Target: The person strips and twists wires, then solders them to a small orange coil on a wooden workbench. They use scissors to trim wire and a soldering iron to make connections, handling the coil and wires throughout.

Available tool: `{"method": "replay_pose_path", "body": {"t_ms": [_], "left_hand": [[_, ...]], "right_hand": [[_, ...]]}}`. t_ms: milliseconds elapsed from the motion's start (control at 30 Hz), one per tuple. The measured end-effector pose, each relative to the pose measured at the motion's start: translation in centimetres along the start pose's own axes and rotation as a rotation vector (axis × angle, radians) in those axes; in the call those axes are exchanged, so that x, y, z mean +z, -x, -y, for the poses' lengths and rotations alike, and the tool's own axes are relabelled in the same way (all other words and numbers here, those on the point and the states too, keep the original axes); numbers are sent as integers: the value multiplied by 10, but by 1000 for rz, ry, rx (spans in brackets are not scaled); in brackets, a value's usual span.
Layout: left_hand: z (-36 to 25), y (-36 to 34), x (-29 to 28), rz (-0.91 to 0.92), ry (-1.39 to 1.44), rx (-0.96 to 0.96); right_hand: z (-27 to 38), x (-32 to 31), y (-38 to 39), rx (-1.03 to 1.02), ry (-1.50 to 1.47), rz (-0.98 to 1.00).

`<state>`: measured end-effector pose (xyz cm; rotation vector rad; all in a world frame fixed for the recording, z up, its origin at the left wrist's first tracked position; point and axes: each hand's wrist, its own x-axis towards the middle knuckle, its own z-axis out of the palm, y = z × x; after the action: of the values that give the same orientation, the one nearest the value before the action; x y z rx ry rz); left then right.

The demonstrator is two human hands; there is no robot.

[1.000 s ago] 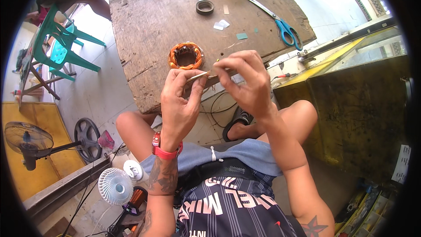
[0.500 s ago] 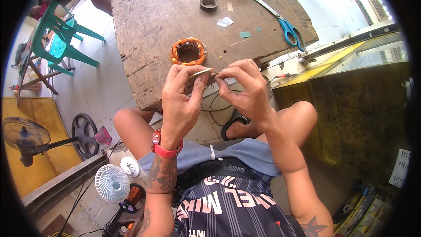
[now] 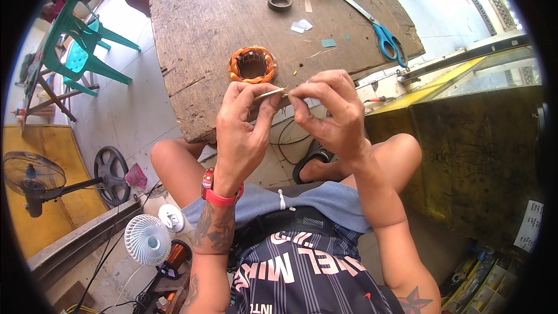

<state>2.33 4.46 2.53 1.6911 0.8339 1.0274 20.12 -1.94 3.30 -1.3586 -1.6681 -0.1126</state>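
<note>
Tabletop (image 3: 197, 29): worn wood. Stator (image 3: 251, 64) rests near its front edge, scissors (image 3: 381, 29) right of stator. Left hand (image 3: 241, 134) and right hand (image 3: 331, 116), grips pinched on thin strip (image 3: 269, 94), just below stator. Green chair (image 3: 81, 46) stands left.

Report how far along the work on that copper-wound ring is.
Done: the copper-wound ring lies wound on the wooden table, scissors and tape roll set aside. In hand: left hand and right hand pinch a thin pale strip between them. Left: the strip is not yet at the ring.
</note>
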Motion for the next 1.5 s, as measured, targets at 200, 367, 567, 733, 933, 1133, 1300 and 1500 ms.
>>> {"method": "replay_pose_path", "body": {"t_ms": [200, 367, 567, 733, 933, 1133, 1300, 1500], "left_hand": [[3, 0, -2, 30, -33, 35], [1, 1, 1, -6, 6, -8], [0, -1, 1, -7, -34, 7], [1, 0, -1, 7, -18, -8], [5, 1, -3, 51, -36, 15], [7, 0, -3, 55, -66, 43], [3, 0, -2, 24, -78, 33], [3, -1, -3, 33, -72, 25]], "right_hand": [[-4, 2, 2, 124, -71, 50], [5, 2, 7, 26, 10, 45], [-2, -2, 3, -63, -5, -91], [-5, 4, 5, -170, 159, 21], [2, 5, 7, -2, 37, 84], [16, 1, 4, 598, -373, 217], [14, 2, 8, 309, -125, 129], [6, 9, 15, -102, 223, 63]]}}
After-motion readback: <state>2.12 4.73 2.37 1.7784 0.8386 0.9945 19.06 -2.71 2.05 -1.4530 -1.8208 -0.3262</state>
